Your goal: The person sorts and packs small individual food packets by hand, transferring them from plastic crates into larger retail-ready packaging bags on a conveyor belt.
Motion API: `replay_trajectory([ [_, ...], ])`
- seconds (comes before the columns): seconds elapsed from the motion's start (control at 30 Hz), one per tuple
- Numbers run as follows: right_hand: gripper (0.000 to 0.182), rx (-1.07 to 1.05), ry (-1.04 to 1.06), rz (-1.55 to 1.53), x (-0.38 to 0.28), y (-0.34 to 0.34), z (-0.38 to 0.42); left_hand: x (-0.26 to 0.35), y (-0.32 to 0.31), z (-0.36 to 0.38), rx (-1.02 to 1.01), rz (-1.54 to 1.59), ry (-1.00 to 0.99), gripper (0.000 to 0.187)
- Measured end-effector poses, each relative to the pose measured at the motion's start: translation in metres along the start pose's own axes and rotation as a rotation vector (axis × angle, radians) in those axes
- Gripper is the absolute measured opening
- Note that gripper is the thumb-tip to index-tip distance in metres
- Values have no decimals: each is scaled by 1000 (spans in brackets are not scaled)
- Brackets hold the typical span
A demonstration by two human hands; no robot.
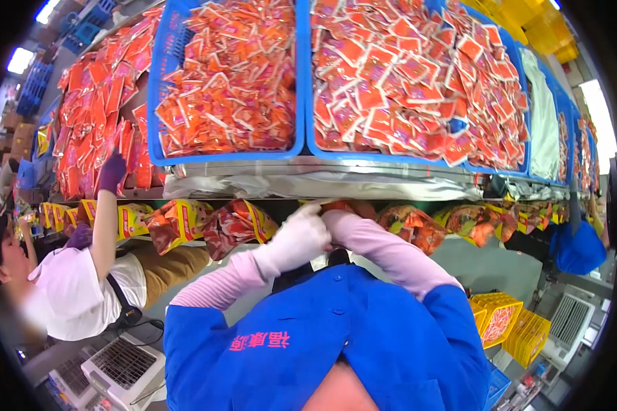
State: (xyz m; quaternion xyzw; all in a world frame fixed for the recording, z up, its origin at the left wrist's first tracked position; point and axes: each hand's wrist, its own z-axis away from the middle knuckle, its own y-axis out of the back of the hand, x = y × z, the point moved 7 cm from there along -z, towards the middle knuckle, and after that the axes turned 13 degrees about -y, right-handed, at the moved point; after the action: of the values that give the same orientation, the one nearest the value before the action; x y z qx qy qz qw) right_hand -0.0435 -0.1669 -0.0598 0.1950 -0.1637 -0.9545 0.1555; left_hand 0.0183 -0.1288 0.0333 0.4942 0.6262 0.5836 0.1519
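Note:
My left hand (300, 238), in a white glove, is in front of my chest at the bag line. Its fingers are curled together; what they hold, if anything, is hidden. Close beside it, my right hand (353, 207) is mostly covered by its pink sleeve, so its fingers cannot be made out. A bit of orange-red packaging (337, 205) shows between the hands. To the left of my hands hangs a red and yellow printed bag (238, 225), and to the right another printed bag (411, 229).
Blue crates (300, 82) heaped with red sachets (391, 82) stand beyond the metal ledge (322, 170). At left, a co-worker in a white shirt (68, 294) reaches a purple-gloved hand (112, 172) to loose sachets. A person in blue (577, 243) is at right. Yellow crates (528, 339) sit lower right.

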Motion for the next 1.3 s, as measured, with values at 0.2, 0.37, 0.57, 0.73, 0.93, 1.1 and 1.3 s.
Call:
replay_trajectory([
  [0.2, 29, 1165, -447, -8, 115, 195, 89, -221, 129, 58, 401, -549, 534, 29],
  [0.37, 28, 1200, -555, 83, 174, 199, 18, -310, 28, 66, -267, -550, 746, 18],
  [0.57, 20, 1205, -98, -587, 133, 208, 79, -213, 105, 56, 401, -253, 528, 18],
  [0.73, 13, 898, 374, -1348, 138, 175, 117, -62, 90, -5, 521, 750, 394, 19],
  [0.93, 33, 725, 202, -714, 87, 87, 174, 33, -39, -35, 144, 220, 237, 35],
  [1.1, 22, 372, 86, 162, 40, 7, 101, 31, -41, -9, -169, -220, 94, 20],
  [1.3, 23, 150, -15, 452, 18, -37, -21, 30, -47, -3, -166, -201, 9, 8],
])
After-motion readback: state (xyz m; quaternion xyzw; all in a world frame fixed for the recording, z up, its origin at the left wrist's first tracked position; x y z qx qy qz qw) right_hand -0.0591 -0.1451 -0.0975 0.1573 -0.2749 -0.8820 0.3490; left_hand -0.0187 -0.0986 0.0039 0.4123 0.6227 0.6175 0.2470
